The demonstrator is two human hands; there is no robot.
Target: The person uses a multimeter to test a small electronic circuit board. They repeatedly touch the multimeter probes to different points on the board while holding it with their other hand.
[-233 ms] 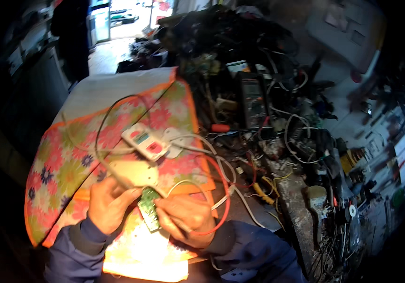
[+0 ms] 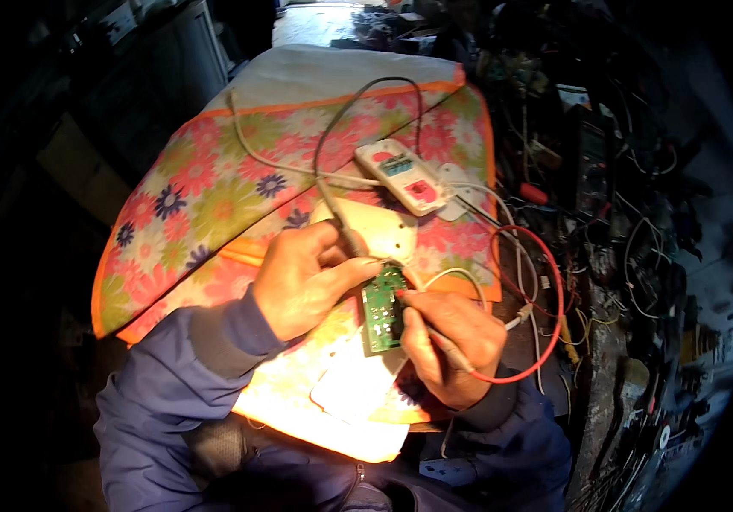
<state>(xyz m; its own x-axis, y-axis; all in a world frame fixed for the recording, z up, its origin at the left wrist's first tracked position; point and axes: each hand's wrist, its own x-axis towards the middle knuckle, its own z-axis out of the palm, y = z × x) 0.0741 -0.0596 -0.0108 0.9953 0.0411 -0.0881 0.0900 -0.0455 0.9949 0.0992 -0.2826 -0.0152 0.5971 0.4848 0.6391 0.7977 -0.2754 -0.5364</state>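
Observation:
A small green circuit board [image 2: 376, 319] is held above the brightly lit cloth. My left hand [image 2: 302, 277] is closed around a dark test probe [image 2: 345, 232] on a black lead, and its thumb reaches the board's upper edge. Between the fingers of my right hand [image 2: 460, 341] is a test probe [image 2: 447, 348] with a red lead, its front end at the board's right side. The exact contact of either tip is hard to make out. Just beyond the hands lies a cream plastic casing [image 2: 375, 226], and behind it a white remote control [image 2: 400, 175] with a small display.
A flowered cloth [image 2: 204, 192] with orange edging covers the work surface. White cables [image 2: 272, 160] cross it. On the right, a dark multimeter [image 2: 592, 166], a red-handled tool [image 2: 534, 194] and tangled wires crowd the bench. A pale flat piece [image 2: 353, 384] glares under the light near my lap.
The whole view has shifted, so the cloth and hands appear farther right and higher. The board now shows its face more squarely. Both hands still hold their probes.

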